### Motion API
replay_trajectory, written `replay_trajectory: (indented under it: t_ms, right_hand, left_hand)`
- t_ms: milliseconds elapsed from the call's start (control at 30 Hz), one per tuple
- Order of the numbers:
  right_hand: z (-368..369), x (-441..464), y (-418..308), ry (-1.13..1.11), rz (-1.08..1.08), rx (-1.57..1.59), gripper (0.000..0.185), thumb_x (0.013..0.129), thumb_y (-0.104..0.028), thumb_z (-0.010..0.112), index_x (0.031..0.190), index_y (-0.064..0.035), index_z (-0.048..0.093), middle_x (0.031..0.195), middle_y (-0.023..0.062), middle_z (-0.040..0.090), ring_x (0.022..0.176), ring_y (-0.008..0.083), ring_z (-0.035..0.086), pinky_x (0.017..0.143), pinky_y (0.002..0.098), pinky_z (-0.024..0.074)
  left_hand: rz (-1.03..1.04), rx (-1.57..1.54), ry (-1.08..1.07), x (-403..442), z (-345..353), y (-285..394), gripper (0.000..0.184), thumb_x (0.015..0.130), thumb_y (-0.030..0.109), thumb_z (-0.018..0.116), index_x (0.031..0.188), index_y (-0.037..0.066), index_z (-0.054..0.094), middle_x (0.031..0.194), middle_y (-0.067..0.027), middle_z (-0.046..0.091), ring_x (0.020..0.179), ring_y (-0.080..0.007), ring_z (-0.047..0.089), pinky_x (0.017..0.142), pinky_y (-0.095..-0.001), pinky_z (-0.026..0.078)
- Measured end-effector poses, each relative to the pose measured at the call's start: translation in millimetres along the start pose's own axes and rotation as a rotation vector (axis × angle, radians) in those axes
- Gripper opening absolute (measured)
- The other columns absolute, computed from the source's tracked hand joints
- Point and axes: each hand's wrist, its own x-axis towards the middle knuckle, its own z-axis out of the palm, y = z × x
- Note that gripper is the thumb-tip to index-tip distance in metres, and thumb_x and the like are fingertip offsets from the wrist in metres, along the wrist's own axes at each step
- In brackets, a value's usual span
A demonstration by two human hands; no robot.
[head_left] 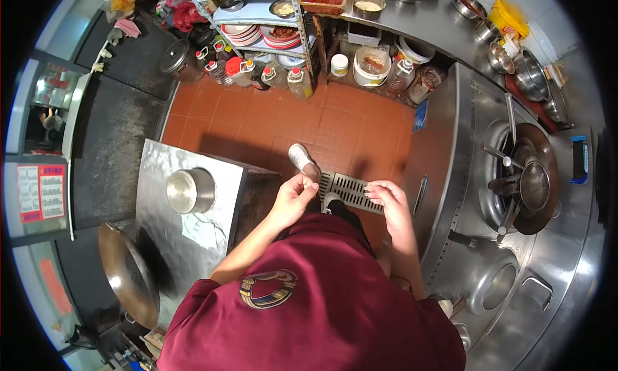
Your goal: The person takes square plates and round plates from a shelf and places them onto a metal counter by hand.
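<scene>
My left hand (297,196) is in front of my body, with its thumb and curled fingers drawn together. Whether anything small sits inside that pinch I cannot make out. My right hand (389,199) hovers at about the same height, its fingers loosely bent and slightly apart, with nothing visible in them. Both hands are in the air, apart from each other, above the floor drain grate (351,192). Nearest on the left is a steel table (154,178) bearing a metal pot (191,191) and a pale cloth (202,230).
A steel stove counter (444,133) runs along my right, carrying a wok (546,146) with ladles and strainers. Another wok (129,274) rests at left. Ahead, bottles (299,81) and tubs (372,67) line the red tiled floor (257,120) below a shelf rack (257,14).
</scene>
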Motion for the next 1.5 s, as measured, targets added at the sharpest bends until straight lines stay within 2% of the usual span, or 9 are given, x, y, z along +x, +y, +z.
replay_trajectory:
  t_ms: [233,367,500,967,1300,1400,1500]
  right_hand:
    - [15.6,35.9,-36.7,0.188,0.026,-0.055,0.019,0.100,-0.013,0.061,0.110,0.0007,0.070,0.099,0.0078,0.073,0.087,0.0110,0.067,0.079,0.0243,0.0526]
    - [42.2,76.4,-65.7,0.134,0.028,-0.031,0.017,0.099,-0.011,0.061,0.108,0.0016,0.069,0.099,0.0074,0.073,0.086,0.0088,0.066,0.077,0.0209,0.0522]
    - [70.7,129.1,-92.9,0.072,0.004,-0.142,0.019,0.102,-0.013,0.055,0.110,-0.0016,0.068,0.104,0.0078,0.073,0.091,0.0116,0.068,0.082,0.0249,0.0526]
    - [209.1,249.1,-157.8,-0.139,-0.031,-0.281,0.018,0.101,-0.014,0.057,0.109,-0.0032,0.069,0.103,0.0052,0.072,0.093,0.0113,0.066,0.083,0.0259,0.0498]
    - [258.3,309.2,-173.0,-0.296,-0.034,-0.317,0.016,0.100,-0.012,0.059,0.110,-0.0011,0.067,0.101,0.0056,0.071,0.091,0.0111,0.065,0.083,0.0265,0.0509]
    - [272.0,328.5,-178.3,-0.325,-0.014,-0.328,0.018,0.100,-0.013,0.060,0.112,-0.0015,0.066,0.101,0.0050,0.071,0.091,0.0107,0.065,0.082,0.0261,0.0505]
    - [286.2,354.5,-185.5,-0.344,0.013,-0.387,0.022,0.099,-0.014,0.061,0.118,-0.0018,0.063,0.102,0.0044,0.071,0.090,0.0104,0.064,0.082,0.0253,0.0498]
  left_hand:
    - [0.078,-0.034,-0.095,83.5,-12.3,16.1,0.020,0.103,0.015,0.062,0.086,0.008,0.054,0.076,0.0042,0.054,0.068,-0.0047,0.049,0.063,-0.0226,0.042]
    - [0.083,-0.016,-0.111,128.3,-36.1,46.7,0.022,0.103,0.016,0.062,0.085,0.008,0.054,0.075,0.0045,0.054,0.068,-0.0040,0.047,0.061,-0.0230,0.040]
    - [0.137,-0.058,-0.027,162.3,-65.9,59.9,0.023,0.102,0.017,0.064,0.083,0.009,0.054,0.074,0.0093,0.047,0.067,-0.0005,0.038,0.057,-0.0209,0.034]
    - [0.255,-0.135,0.158,215.7,-189.9,86.9,0.020,0.103,0.016,0.063,0.086,0.008,0.056,0.074,0.0048,0.055,0.067,-0.0031,0.044,0.062,-0.0216,0.039]
    - [0.270,-0.204,0.303,219.9,-228.1,93.1,0.019,0.103,0.015,0.061,0.086,0.009,0.054,0.074,0.0037,0.055,0.064,-0.0036,0.045,0.059,-0.0212,0.039]
    - [0.207,-0.250,0.340,221.8,-237.7,98.0,0.019,0.103,0.014,0.062,0.086,0.010,0.053,0.074,0.0041,0.054,0.064,-0.0033,0.045,0.058,-0.0208,0.038]
    - [0.246,-0.295,0.393,232.3,-249.1,102.5,0.019,0.102,0.012,0.062,0.085,0.010,0.054,0.073,0.0053,0.054,0.063,-0.0029,0.044,0.058,-0.0207,0.038]
